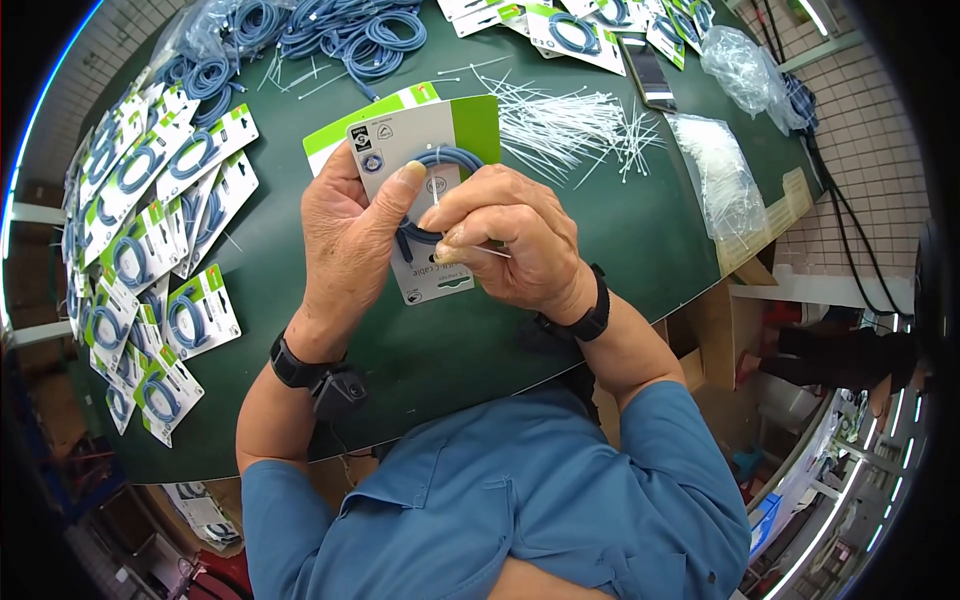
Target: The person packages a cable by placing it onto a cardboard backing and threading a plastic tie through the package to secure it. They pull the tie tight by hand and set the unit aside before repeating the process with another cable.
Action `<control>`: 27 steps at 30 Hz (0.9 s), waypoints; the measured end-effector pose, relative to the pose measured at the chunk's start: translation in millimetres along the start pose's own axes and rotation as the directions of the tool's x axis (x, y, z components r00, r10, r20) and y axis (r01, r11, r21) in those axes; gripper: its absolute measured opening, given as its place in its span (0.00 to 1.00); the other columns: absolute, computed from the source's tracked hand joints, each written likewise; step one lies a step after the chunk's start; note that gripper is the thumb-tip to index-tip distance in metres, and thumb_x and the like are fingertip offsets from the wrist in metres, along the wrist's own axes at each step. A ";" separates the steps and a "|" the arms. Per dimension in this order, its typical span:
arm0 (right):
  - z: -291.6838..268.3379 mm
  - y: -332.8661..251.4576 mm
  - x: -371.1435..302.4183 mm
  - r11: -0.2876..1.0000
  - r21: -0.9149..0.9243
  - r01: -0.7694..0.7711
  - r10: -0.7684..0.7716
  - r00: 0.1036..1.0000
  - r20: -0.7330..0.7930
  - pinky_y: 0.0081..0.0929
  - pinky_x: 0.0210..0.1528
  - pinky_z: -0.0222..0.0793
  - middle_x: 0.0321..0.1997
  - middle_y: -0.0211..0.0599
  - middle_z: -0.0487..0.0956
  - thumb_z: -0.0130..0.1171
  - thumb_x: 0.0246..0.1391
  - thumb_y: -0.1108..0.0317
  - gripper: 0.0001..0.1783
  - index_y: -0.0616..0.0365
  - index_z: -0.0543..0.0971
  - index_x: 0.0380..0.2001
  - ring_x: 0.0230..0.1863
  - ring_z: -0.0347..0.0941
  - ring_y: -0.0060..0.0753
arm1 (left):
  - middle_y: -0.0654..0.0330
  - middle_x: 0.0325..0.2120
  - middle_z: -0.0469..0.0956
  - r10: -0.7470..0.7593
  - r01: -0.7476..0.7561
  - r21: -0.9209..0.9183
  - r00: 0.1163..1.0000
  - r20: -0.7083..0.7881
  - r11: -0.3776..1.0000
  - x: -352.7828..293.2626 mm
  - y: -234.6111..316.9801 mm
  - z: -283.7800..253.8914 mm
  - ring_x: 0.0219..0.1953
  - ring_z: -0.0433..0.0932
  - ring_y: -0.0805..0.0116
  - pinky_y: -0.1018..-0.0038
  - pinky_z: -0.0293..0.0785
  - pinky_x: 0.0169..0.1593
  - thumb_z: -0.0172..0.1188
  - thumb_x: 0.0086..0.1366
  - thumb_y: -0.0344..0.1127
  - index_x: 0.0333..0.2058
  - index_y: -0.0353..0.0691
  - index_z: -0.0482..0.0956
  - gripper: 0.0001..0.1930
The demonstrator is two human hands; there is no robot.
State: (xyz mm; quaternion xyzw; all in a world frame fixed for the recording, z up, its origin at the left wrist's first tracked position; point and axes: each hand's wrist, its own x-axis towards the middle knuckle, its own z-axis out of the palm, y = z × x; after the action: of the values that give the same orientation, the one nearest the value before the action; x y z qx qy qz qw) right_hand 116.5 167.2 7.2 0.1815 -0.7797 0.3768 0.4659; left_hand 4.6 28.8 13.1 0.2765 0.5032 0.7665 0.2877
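**Both hands busy on a carded blue cable**

So the left hand [350, 235] is clamping a white-and-green backing card [415, 140], thumb pressing on the front by a coiled blue cable [455, 158], fingers curling around behind. The right hand [525, 235] is working right at the card's face: its grip is pinching a thin white cable tie [435, 192], thumb and fingertips pressed together, with a bit of white strip poking out below the fingers. The card is sitting up off the table [640, 235], tilted, in front of the person's chest. Another green-and-white panel [330, 135] is peeking out behind it; can't tell if that's a fold or a second card.

Black bands are wrapping both wrists. Just past the card, a messy pile of loose cable ties [560, 125] is spreading out, with a dark phone-like slab [648, 75] lying near it and a clear bag of ties [715, 170] resting to the right. Loose blue cable coils [350, 30] are heaping up at the far side, and carded cables [160, 200] are overlapping all down the left.
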 end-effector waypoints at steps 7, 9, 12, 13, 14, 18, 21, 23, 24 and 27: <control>-0.2 -2.6 -1.4 0.998 0.039 -0.056 0.056 0.998 -0.012 0.29 0.34 0.78 0.40 0.41 0.86 0.71 0.57 0.75 0.12 0.55 0.76 0.38 0.32 0.82 0.35 | 0.56 0.45 0.85 0.006 -0.006 0.011 1.000 0.008 1.000 -0.8 -3.9 2.4 0.45 0.83 0.74 0.75 0.80 0.50 0.63 0.72 0.28 0.55 0.30 0.76 0.16; 3.0 1.0 -5.1 0.999 0.021 -0.031 0.032 0.999 -0.021 0.29 0.34 0.78 0.39 0.41 0.86 0.72 0.57 0.76 0.13 0.55 0.76 0.38 0.33 0.82 0.35 | 0.56 0.45 0.85 0.009 -0.009 0.006 1.000 0.003 1.000 -1.7 -6.4 2.3 0.44 0.83 0.74 0.75 0.80 0.50 0.63 0.72 0.28 0.55 0.30 0.76 0.16; 3.1 6.5 -6.8 0.999 -0.025 0.027 -0.028 0.999 -0.040 0.30 0.34 0.78 0.39 0.41 0.86 0.72 0.56 0.77 0.14 0.55 0.76 0.39 0.33 0.83 0.36 | 0.56 0.45 0.85 0.009 -0.008 0.018 1.000 -0.006 1.000 -1.1 -8.5 0.9 0.44 0.83 0.74 0.76 0.80 0.49 0.63 0.72 0.27 0.55 0.30 0.76 0.16; 1.8 6.7 -6.6 0.999 -0.038 0.014 -0.016 0.999 -0.052 0.29 0.34 0.78 0.38 0.40 0.86 0.72 0.55 0.78 0.14 0.56 0.76 0.39 0.34 0.83 0.36 | 0.56 0.45 0.85 0.005 -0.005 0.012 1.000 -0.007 1.000 -0.9 -8.3 1.2 0.44 0.83 0.74 0.76 0.80 0.49 0.63 0.72 0.27 0.55 0.30 0.76 0.16; 0.4 7.0 -6.1 0.999 -0.051 0.000 -0.003 0.998 -0.063 0.29 0.35 0.78 0.37 0.40 0.86 0.73 0.55 0.79 0.15 0.56 0.76 0.39 0.35 0.84 0.36 | 0.56 0.45 0.85 0.004 -0.004 0.013 1.000 -0.001 1.000 -0.5 -7.4 1.9 0.45 0.83 0.74 0.75 0.80 0.49 0.63 0.72 0.27 0.55 0.30 0.76 0.16; -4.2 12.4 -4.4 0.994 -0.108 -0.014 0.002 0.994 -0.107 0.28 0.36 0.78 0.36 0.40 0.87 0.73 0.54 0.79 0.14 0.58 0.77 0.39 0.35 0.84 0.35 | 0.56 0.46 0.84 -0.001 0.001 0.010 1.000 0.001 1.000 -3.3 -14.5 4.0 0.46 0.83 0.74 0.75 0.81 0.50 0.62 0.72 0.27 0.56 0.29 0.76 0.16; -8.6 18.3 0.1 0.983 -0.183 0.001 -0.022 0.993 -0.114 0.28 0.37 0.77 0.36 0.40 0.87 0.72 0.55 0.80 0.12 0.60 0.79 0.38 0.35 0.84 0.34 | 0.55 0.46 0.84 0.010 -0.010 0.017 1.000 0.004 1.000 -3.6 -20.2 5.4 0.46 0.83 0.73 0.74 0.81 0.51 0.62 0.72 0.27 0.56 0.29 0.75 0.17; -11.7 22.2 2.9 0.960 -0.280 0.031 -0.060 0.994 -0.096 0.27 0.38 0.77 0.37 0.40 0.87 0.72 0.55 0.80 0.10 0.62 0.81 0.38 0.35 0.83 0.34 | 0.55 0.47 0.84 0.018 -0.018 0.038 1.000 0.014 0.999 -4.8 -21.4 6.8 0.47 0.83 0.73 0.74 0.81 0.52 0.62 0.72 0.27 0.57 0.29 0.75 0.17; -13.2 24.8 3.3 0.960 -0.280 0.031 -0.059 0.994 -0.092 0.27 0.38 0.77 0.37 0.40 0.87 0.72 0.55 0.80 0.10 0.62 0.81 0.38 0.35 0.83 0.34 | 0.55 0.47 0.84 0.022 -0.023 0.049 1.000 0.019 0.999 -5.3 -21.7 7.6 0.47 0.83 0.73 0.74 0.81 0.52 0.62 0.72 0.27 0.57 0.29 0.75 0.17; -16.4 34.1 2.3 0.937 -0.346 0.054 -0.087 0.993 -0.082 0.28 0.37 0.77 0.38 0.41 0.88 0.73 0.53 0.79 0.11 0.62 0.83 0.39 0.36 0.83 0.34 | 0.55 0.47 0.84 0.026 -0.027 0.069 1.000 0.008 0.997 -6.1 -23.9 8.8 0.47 0.83 0.72 0.74 0.81 0.52 0.62 0.71 0.27 0.57 0.29 0.75 0.18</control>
State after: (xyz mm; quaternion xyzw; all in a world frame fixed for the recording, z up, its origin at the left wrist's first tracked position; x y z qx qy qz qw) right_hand 103.4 201.9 -0.5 0.1069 -0.8031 0.2263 0.5406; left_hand 18.9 37.6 -7.0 0.2956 0.5247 0.7514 0.2696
